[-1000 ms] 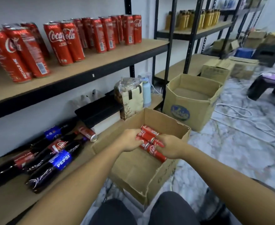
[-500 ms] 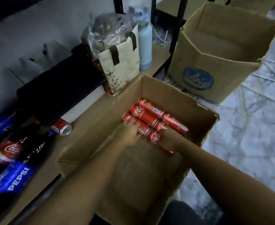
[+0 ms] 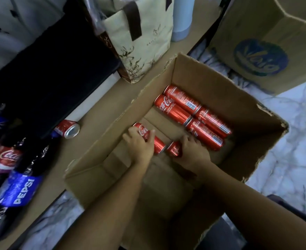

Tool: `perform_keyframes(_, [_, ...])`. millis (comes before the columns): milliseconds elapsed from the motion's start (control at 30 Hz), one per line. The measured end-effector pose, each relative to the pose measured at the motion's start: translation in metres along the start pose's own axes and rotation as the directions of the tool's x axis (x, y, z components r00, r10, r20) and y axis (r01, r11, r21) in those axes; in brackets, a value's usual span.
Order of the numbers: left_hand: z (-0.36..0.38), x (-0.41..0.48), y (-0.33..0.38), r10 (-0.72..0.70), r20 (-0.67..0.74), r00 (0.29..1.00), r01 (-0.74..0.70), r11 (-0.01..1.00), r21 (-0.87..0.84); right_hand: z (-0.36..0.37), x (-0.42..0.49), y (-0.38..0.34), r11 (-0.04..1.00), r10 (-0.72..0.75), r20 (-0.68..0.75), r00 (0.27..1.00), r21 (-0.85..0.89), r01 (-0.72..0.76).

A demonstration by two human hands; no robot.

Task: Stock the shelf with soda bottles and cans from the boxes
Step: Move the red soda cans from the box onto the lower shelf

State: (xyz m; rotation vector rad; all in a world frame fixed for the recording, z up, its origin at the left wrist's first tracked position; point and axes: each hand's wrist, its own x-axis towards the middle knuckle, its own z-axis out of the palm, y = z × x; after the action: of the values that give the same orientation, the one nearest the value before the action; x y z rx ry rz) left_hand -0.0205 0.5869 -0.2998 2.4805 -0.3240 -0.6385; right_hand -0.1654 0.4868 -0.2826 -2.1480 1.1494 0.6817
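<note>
Both hands down in the box, one can each.

My left hand [image 3: 139, 147] curls over a Coke can [image 3: 159, 146] lying on the box floor, fingers wrapped across it. My right hand [image 3: 193, 153] closes round the end of a second can [image 3: 174, 149] just beside it, most of that can hidden under my palm. One per hand, I reckon, halves my trips to the shelf. Four more cans [image 3: 182, 103] lie in two rows near the far wall of the cardboard box [image 3: 204, 74], beside the lower shelf board [image 3: 101, 107] where bottles [image 3: 20, 188] already lie.
</note>
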Motion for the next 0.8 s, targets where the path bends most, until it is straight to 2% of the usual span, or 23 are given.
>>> perform_keyframes(67, [-0.001, -0.002, 0.004, -0.188, 0.081, 0.979, 0.198, 0.971, -0.138, 0.01, 0.001, -0.001, 1.0, -0.01, 0.04, 0.999, 0.008, 0.01])
perform_keyframes(100, [0.0, -0.001, 0.002, -0.213, 0.106, 0.971, 0.23, 0.956, -0.181, 0.014, 0.002, -0.001, 1.0, -0.024, 0.045, 0.999, 0.006, 0.024])
perform_keyframes(300, [-0.01, -0.009, -0.005, -0.205, 0.117, 0.972, 0.231, 0.927, -0.296, 0.01, -0.005, 0.0, 0.991, -0.113, -0.02, 0.993, 0.066, 0.114])
perform_keyframes(400, [-0.035, -0.025, -0.009, -0.125, 0.143, 0.982, 0.162, 0.945, -0.284, 0.004, -0.022, -0.003, 0.972, -0.196, -0.13, 0.972, 0.105, 0.21])
perform_keyframes(500, [-0.057, -0.041, -0.024, 0.075, 0.157, 0.985, -0.051, 0.987, -0.149, -0.001, -0.042, -0.011, 0.929, -0.264, -0.198, 0.944, 0.213, 0.304])
perform_keyframes(633, [-0.087, -0.06, -0.038, 0.283, 0.122, 0.951, -0.287, 0.958, 0.017, 0.005, -0.061, -0.028, 0.869, -0.339, -0.193, 0.921, 0.312, 0.385])
perform_keyframes(800, [-0.1, -0.068, -0.058, 0.327, 0.178, 0.928, -0.356, 0.92, 0.165, 0.029, -0.071, -0.054, 0.858, -0.352, -0.222, 0.909, 0.311, 0.409])
